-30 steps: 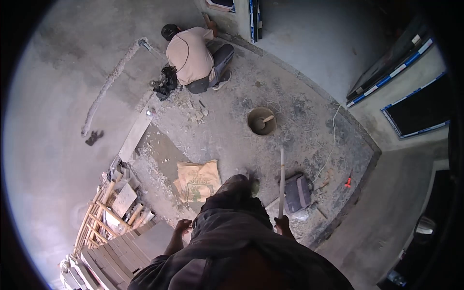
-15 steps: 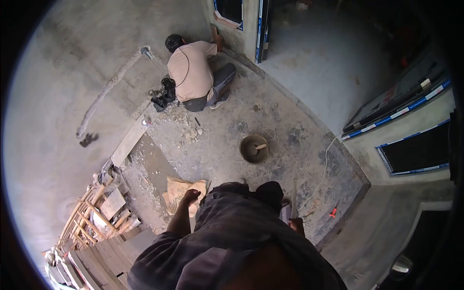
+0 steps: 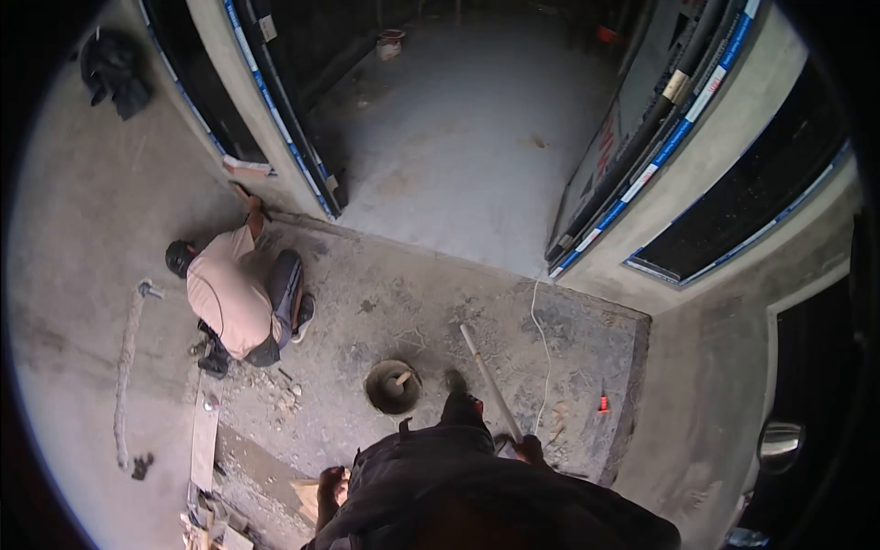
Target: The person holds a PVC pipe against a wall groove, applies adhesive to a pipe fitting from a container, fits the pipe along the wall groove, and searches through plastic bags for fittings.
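Pole in the grip of the right hand, which is wrapped round its near end, runs forward and a little left over the floor; whether its far end touches the ground I cannot tell. The left hand is low on the other side of the body, its fingers seemingly bent (it is too dark and small to tell whether they close on anything). Just beyond that hand, partly hidden by it, lies a tan sack. Left of the pole and apart from it stands a bucket, with a light-coloured handle poking up inside it. Right of the pole, a white cable trails across the floor towards the doorway, and farther right lies an orange-red tool. Past the bucket to the left are some rubble and a long plank lying along the wall. Farther out, a co-worker in a pale shirt and dark cap crouches, one arm stretched to the wall's foot. Above, a black bag hangs on the left wall, while a blue-edged frame stands right of the doorway.
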`<move>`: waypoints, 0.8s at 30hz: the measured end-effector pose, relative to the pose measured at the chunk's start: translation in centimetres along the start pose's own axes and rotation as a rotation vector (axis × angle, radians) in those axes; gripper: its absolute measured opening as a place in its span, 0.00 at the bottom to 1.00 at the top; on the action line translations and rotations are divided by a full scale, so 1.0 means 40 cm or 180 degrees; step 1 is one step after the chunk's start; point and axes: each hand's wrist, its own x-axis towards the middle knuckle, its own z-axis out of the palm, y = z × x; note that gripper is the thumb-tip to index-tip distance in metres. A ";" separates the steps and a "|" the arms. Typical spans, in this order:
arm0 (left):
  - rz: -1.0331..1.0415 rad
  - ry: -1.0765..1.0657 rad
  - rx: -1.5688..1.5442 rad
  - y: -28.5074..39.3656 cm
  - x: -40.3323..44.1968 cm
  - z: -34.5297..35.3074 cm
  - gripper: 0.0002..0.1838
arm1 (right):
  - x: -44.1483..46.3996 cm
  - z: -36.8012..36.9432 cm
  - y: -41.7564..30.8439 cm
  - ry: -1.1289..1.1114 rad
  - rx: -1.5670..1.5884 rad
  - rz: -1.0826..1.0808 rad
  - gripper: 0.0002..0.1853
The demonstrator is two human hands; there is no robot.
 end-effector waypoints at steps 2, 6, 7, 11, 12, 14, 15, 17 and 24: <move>0.0313 -0.0128 0.0088 0.102 -0.093 0.057 0.11 | 0.130 -0.097 -0.050 -0.0831 0.0429 0.0530 0.20; -0.0005 0.0124 -0.0238 0.084 0.005 0.114 0.10 | 0.324 -0.249 -0.150 -0.0863 0.0600 0.0021 0.24; -0.0188 0.0245 -0.0478 0.013 -0.018 0.142 0.12 | 0.355 -0.272 -0.175 -0.0889 0.0722 0.0027 0.24; -0.0266 0.0603 -0.1082 -0.033 -0.134 0.217 0.18 | 0.505 -0.317 -0.276 -0.1135 0.0591 -0.0501 0.22; -0.0151 0.0830 -0.1097 -0.027 -0.146 0.235 0.19 | 0.543 -0.310 -0.310 -0.1167 0.0535 -0.0725 0.21; 0.0006 0.0949 -0.1175 -0.033 -0.190 0.274 0.17 | 0.529 -0.332 -0.411 -0.1465 0.0911 -0.0812 0.20; 0.0089 0.1215 -0.1342 -0.042 -0.218 0.304 0.19 | 0.521 -0.324 -0.457 -0.1613 0.1000 -0.0804 0.19; 0.0031 0.1538 -0.1581 -0.070 -0.268 0.373 0.22 | 0.520 -0.311 -0.538 -0.1997 0.0979 -0.0855 0.17; -0.1186 0.1333 -0.2111 -0.292 -0.406 0.591 0.22 | 0.479 -0.134 -0.753 -0.3016 0.0521 -0.0578 0.10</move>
